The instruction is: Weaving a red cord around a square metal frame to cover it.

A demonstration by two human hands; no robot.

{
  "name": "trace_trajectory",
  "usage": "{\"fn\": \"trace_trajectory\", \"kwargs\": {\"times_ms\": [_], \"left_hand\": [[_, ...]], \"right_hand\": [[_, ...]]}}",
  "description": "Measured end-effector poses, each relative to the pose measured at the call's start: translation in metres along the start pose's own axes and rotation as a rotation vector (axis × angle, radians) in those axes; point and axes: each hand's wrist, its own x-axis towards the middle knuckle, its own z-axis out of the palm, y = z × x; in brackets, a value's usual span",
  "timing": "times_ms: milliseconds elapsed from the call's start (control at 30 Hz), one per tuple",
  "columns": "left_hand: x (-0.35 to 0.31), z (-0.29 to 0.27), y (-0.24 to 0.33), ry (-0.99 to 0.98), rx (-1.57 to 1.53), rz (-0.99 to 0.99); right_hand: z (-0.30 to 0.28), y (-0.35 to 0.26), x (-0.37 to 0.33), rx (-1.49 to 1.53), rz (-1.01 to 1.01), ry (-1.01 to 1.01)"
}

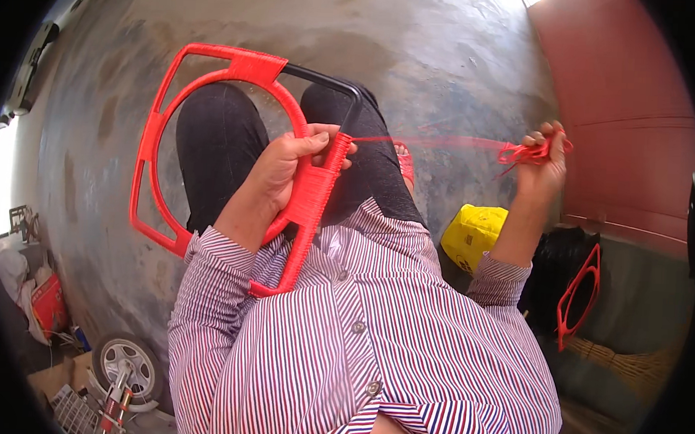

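A squarish frame with an inner ring [232, 64] rests across my lap, most of it wound with red plastic strip. One stretch of bare black bar [322, 78] shows at its upper right corner. My left hand [292, 158] grips the wound right side of the frame, thumb on top. From the end of the winding, a red strip [434, 141] runs taut to the right. Out to that side, my right hand [545, 159] is raised and closed around a loose bundle of the red strip [524, 153].
On the right lie a yellow bag [475, 235], a black bag [549, 258] and another red-wrapped frame [580, 298], beside a red wall panel [619, 112]. At lower left are a small wheel [128, 366], a wire basket [74, 414] and a red box [48, 302].
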Motion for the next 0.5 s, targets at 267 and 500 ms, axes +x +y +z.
{"fn": "trace_trajectory", "kwargs": {"times_ms": [267, 500], "left_hand": [[0.000, -0.002, -0.001, 0.027, 0.000, 0.009], [-0.009, 0.001, 0.001, -0.046, -0.087, -0.016]], "right_hand": [[0.052, 0.046, -0.085, -0.728, 0.413, -0.485], [0.109, 0.114, -0.116, -1.618, -0.003, -1.125]]}}
